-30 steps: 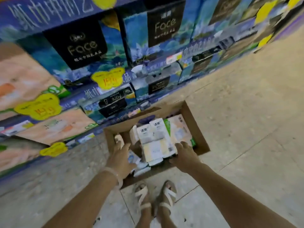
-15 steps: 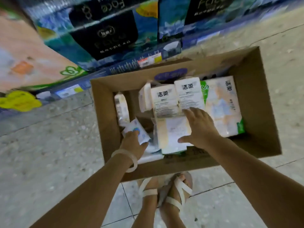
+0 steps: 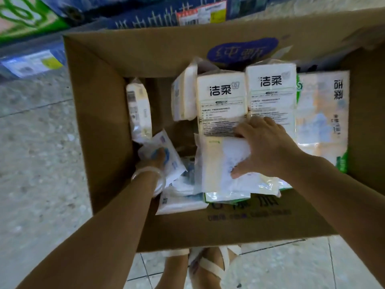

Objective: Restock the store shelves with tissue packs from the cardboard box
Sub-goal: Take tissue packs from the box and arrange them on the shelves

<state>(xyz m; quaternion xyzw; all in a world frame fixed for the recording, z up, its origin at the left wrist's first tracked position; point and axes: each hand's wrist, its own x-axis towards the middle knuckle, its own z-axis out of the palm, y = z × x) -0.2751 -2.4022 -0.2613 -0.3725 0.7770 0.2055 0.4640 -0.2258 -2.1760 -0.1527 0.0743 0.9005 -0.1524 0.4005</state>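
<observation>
An open cardboard box (image 3: pixel 100 122) on the floor fills the view, with several tissue packs inside. My right hand (image 3: pixel 264 147) lies spread on a flat white tissue pack (image 3: pixel 216 163) in the middle; its fingers curl over the pack's far edge and the thumb presses its face. My left hand (image 3: pixel 155 163) reaches down at the box's left side onto a small white-and-blue pack (image 3: pixel 174 163); its fingers are mostly hidden. Two packs with black characters (image 3: pixel 220 101) stand behind, and a larger pack (image 3: pixel 323 122) lies at the right.
The lowest shelf edge with price labels (image 3: pixel 198 15) and blue packaging runs along the top, just beyond the box. A narrow pack (image 3: pixel 139 111) leans on the box's left wall. My sandalled feet (image 3: pixel 208 265) stand against the box's near side on the speckled floor.
The view has dropped from the shelves and closed in on the box. Both hands went from the box's near rim down onto the packs inside.
</observation>
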